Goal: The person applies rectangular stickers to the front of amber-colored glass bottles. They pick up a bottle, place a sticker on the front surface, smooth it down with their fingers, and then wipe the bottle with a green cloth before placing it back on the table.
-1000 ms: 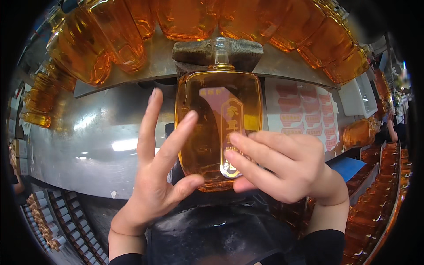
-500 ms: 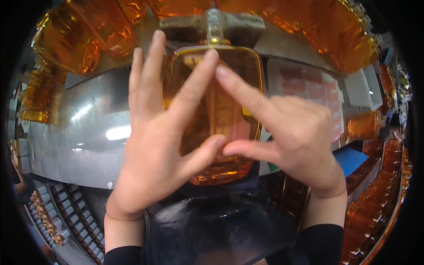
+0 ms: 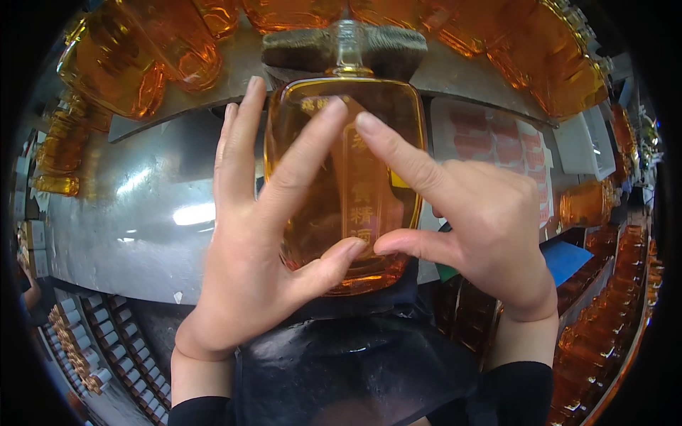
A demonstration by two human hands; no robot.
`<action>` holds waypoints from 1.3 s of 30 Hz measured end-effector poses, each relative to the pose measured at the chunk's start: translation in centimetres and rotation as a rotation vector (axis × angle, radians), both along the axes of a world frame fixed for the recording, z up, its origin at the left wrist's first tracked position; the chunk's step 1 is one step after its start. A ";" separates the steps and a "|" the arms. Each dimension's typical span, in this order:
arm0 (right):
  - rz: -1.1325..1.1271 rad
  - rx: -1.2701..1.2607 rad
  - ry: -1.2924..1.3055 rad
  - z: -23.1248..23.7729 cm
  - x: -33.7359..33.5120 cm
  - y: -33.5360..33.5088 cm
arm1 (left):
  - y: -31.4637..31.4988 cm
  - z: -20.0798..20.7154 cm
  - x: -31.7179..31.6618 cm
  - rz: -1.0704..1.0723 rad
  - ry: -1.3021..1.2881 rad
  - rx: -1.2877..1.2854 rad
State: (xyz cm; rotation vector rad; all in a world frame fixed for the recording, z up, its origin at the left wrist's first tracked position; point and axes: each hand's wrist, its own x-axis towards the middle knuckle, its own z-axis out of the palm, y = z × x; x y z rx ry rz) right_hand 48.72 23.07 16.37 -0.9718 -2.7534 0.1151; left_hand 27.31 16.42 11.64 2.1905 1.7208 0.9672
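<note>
A large flat glass bottle [image 3: 312, 206] of amber liquid lies in front of me, its clear neck [image 3: 347, 50] resting at a grey padded block [image 3: 302, 51]. A tall narrow panel [image 3: 361, 188] with gold characters runs down its face. My left hand [image 3: 249, 227] is open over the left side, fingers spread, with the index fingertip and thumb at the panel's left edge. My right hand [image 3: 476, 220] has its index finger and thumb stretched out to the panel's right edge, its other fingers curled. No held thing shows in either hand.
More amber bottles [image 3: 547, 64] line the far side of the metal table [image 3: 135, 213]. To the right lie a sheet of reddish labels [image 3: 490, 142], a white tray [image 3: 586, 142] and a blue sheet [image 3: 566, 261]. Rows of white-and-brown pieces [image 3: 106, 334] stand at lower left.
Both hands have come slightly nearer me and a little to the right. The fingertips of the two hands have moved apart, and the panel's gold characters show more clearly.
</note>
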 end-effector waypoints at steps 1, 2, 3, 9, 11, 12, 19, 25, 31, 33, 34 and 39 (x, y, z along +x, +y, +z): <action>0.001 0.001 -0.015 0.1 -0.1 -0.1 | 0.0 0.1 0.0 -0.001 0.010 0.002; 0.003 0.004 -0.029 0.2 -0.2 0.0 | 0.0 0.1 0.1 0.021 0.035 -0.007; -0.002 -0.001 -0.040 0.2 -0.3 0.0 | 0.0 0.2 0.1 0.022 0.016 -0.019; 0.003 -0.026 -0.060 0.1 -0.6 0.3 | 0.2 0.0 -0.1 -0.009 -0.055 -0.047; 0.023 -0.050 -0.006 0.0 -0.5 0.5 | 0.2 -0.1 0.0 -0.004 -0.074 -0.056; 0.042 -0.069 0.055 -0.4 -0.3 0.8 | 0.2 -0.2 0.0 0.003 -0.074 -0.065; -0.268 -0.604 0.911 0.8 5.4 8.8 | 0.3 0.0 -0.1 -0.022 -0.151 -0.077; 0.236 -0.036 0.362 1.0 0.1 1.1 | 0.4 -0.7 -0.1 -0.054 -0.173 -0.053; 0.373 0.482 0.296 2.3 -3.9 7.6 | -0.2 -1.6 -0.5 -0.067 -0.397 -0.091; 0.471 0.471 0.255 0.7 -2.6 3.8 | -0.3 -1.9 -0.7 -0.123 -0.485 0.025; 0.488 0.395 0.239 0.3 -1.1 0.2 | 0.2 -1.8 -0.6 -0.174 -0.501 0.084; 0.168 0.192 0.440 0.5 -0.7 -0.1 | -0.4 -2.7 -0.4 -0.125 -0.594 0.113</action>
